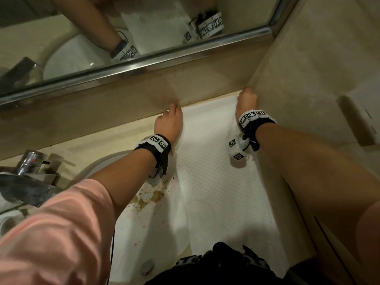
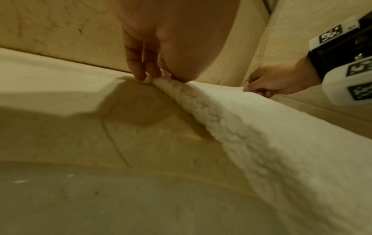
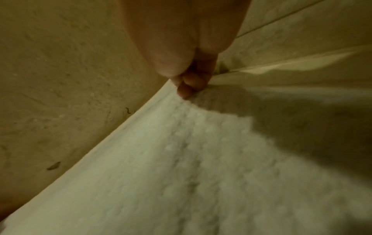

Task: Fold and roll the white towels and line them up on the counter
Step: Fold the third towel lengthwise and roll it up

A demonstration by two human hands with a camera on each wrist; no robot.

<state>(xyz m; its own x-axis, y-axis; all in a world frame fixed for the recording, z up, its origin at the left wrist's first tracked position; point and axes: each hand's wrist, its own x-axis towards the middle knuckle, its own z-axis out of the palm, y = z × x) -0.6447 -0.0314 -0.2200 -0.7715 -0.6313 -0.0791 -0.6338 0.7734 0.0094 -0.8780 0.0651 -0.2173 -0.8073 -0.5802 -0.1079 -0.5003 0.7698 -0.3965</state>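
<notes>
A white textured towel (image 1: 207, 161) lies spread lengthwise on the beige counter (image 1: 131, 130), from the back wall to the front edge. My left hand (image 1: 171, 118) pinches its far left corner against the back wall; in the left wrist view the fingers (image 2: 141, 70) and thumb hold that corner of the towel (image 2: 251, 127). My right hand (image 1: 246, 98) pinches the far right corner in the wall corner, also seen as the right hand (image 2: 267, 85) from the left wrist. In the right wrist view, curled fingers (image 3: 191, 85) grip the towel (image 3: 181, 167) edge.
A sink basin (image 1: 144, 212) with brown stains lies left of the towel, its drain (image 1: 147, 266) near the front. A chrome faucet (image 1: 30, 173) stands at the far left. A mirror (image 1: 102, 38) runs above the back wall; a side wall (image 1: 318, 79) bounds the right.
</notes>
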